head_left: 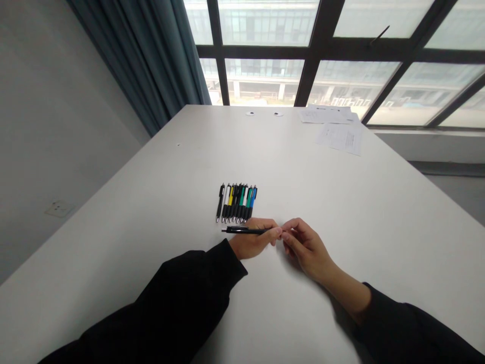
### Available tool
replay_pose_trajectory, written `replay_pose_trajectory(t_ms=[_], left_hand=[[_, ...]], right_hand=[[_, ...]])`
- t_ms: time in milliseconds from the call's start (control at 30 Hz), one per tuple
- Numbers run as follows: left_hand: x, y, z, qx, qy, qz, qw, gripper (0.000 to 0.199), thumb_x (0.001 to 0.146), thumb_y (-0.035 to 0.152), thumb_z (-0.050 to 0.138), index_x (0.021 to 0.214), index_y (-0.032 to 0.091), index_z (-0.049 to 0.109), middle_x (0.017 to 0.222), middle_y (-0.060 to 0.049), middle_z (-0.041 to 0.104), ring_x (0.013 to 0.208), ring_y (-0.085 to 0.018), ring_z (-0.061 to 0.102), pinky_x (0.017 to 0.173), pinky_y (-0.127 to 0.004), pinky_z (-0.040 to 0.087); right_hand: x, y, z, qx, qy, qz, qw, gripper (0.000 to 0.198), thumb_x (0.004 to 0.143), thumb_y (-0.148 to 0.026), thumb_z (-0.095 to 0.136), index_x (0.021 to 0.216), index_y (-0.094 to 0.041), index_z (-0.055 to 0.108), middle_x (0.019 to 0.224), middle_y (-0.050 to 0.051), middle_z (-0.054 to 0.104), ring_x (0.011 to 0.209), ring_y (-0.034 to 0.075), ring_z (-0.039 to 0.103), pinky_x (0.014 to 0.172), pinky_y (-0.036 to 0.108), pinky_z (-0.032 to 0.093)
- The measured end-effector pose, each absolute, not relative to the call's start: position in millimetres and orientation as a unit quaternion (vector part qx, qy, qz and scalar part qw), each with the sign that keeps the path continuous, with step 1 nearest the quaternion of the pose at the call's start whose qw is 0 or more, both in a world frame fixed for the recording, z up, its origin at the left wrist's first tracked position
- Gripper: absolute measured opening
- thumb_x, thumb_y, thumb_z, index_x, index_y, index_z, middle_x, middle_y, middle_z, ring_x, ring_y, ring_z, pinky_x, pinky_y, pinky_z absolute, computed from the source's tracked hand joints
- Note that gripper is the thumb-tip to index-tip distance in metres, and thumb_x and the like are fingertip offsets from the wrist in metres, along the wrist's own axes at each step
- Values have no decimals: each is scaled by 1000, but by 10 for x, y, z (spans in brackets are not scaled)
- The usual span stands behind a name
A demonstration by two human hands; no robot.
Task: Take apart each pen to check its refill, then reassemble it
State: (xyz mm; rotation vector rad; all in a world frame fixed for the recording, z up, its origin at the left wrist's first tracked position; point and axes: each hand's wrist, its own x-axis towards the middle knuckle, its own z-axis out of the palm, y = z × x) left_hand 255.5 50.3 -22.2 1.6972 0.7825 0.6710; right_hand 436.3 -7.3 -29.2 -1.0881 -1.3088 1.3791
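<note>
Head view: the left hand (pixel 257 241) grips a black pen (pixel 242 230), held crosswise just on the near side of the row of pens (pixel 241 202). To the row's right, the right hand (pixel 307 248) has its fingers curled to the pen's end (whether they grip it, I cannot tell). Work on this pen looks unfinished; those in the row appear whole. Count: one pen held, about ten in the row (packed tightly), including one yellow, one blue, two green.
</note>
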Motion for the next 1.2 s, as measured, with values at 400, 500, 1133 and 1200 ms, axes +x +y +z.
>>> replay_pose_trajectory(t_ms=[400,500,1133,1200], left_hand=[[2562,518,-227,702,321,288,567,40,93,38,48,68,13,67,60,-3,63,54,-10,53,56,-22,43],[2563,521,-219,705,325,288,560,41,93,39,49,68,12,68,59,-3,63,53,-10,53,55,-22,43],[2556,525,-210,716,312,306,544,50,95,42,51,56,13,63,59,-4,66,58,-12,59,61,-23,45],[2554,527,-225,716,313,306,543,52,95,43,51,55,13,63,59,-4,66,58,-11,59,60,-22,44]], right_hand=[[4367,-70,-362,-419,-542,558,468,18,95,-39,61,97,-23,56,78,0,61,58,11,48,52,26,38],[4366,-65,-369,-410,-546,554,475,17,95,-39,61,95,-23,56,82,1,60,59,11,49,53,26,39],[4365,-69,-337,-404,-557,530,496,11,95,-31,62,90,-23,57,89,1,57,59,10,47,50,25,37],[4362,-71,-345,-400,-556,527,503,9,95,-30,62,90,-23,58,89,1,56,60,10,47,50,25,37]])
